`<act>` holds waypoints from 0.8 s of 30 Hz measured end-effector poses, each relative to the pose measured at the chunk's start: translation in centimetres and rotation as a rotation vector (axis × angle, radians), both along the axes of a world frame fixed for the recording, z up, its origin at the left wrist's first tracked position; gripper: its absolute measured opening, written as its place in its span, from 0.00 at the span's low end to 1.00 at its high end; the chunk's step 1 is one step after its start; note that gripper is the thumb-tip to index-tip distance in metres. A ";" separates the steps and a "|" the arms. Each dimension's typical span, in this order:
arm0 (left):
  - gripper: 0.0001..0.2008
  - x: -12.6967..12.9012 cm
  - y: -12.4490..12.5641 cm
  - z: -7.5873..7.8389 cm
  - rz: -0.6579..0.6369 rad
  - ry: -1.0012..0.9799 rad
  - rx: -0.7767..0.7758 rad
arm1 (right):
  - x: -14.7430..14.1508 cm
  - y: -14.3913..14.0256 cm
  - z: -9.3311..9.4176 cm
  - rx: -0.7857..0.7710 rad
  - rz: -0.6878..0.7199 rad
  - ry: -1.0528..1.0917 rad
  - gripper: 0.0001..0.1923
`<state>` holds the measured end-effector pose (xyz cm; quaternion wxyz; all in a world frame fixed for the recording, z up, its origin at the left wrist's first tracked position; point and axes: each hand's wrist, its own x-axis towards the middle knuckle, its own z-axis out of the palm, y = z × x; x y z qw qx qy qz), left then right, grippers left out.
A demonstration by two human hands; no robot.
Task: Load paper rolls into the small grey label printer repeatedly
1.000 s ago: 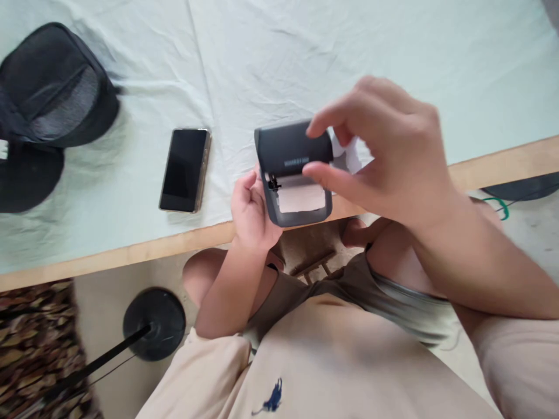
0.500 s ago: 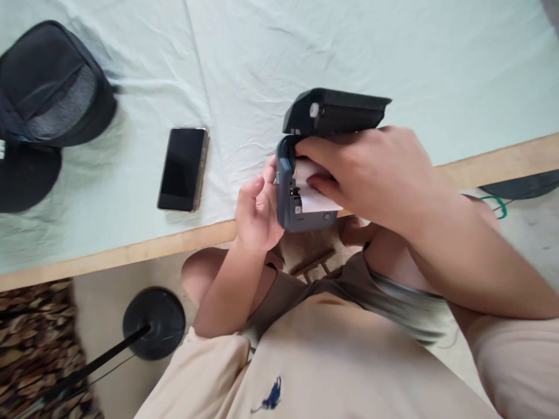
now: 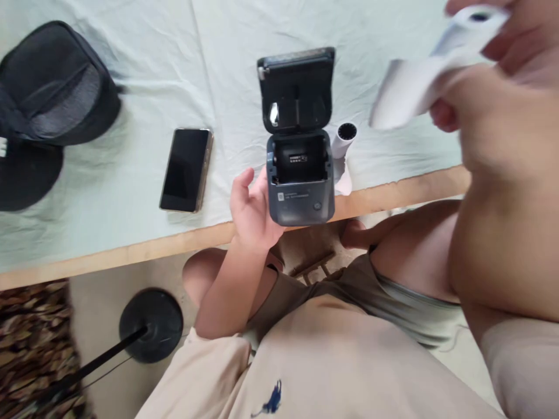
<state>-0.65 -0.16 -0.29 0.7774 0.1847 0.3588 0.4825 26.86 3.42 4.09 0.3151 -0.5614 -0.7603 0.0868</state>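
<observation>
My left hand (image 3: 253, 212) holds a dark grey portable label printer (image 3: 301, 203) over the table's front edge, its fingers partly hidden behind the casing. The printer's black lid (image 3: 299, 93) stands raised, and its paper bay shows bare black inside. Up at the right, my right hand (image 3: 476, 99) is closed on a white paper roll (image 3: 471, 26) with a loose curled end hanging to the left; the hand is somewhat blurred. Just right of the printer, another white paper roll (image 3: 341, 144) rests on the cloth with a strip of paper trailing toward the edge.
A smartphone (image 3: 186, 169) lies on the pale cloth (image 3: 236, 70) left of the printer. At far left sits a black bag or case (image 3: 56, 87). The wooden table edge (image 3: 174, 241) runs in front of me. A round black stand base (image 3: 163, 326) is on the floor.
My right hand has drawn the paper roll out of the printer and moved up to the right with it. The printer has turned to face me, uncovering the roll on the table.
</observation>
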 end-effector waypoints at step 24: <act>0.23 -0.1 0.3 -0.5 0.071 -0.045 0.031 | -5.7 0.1 -3.3 0.084 -0.057 0.119 0.33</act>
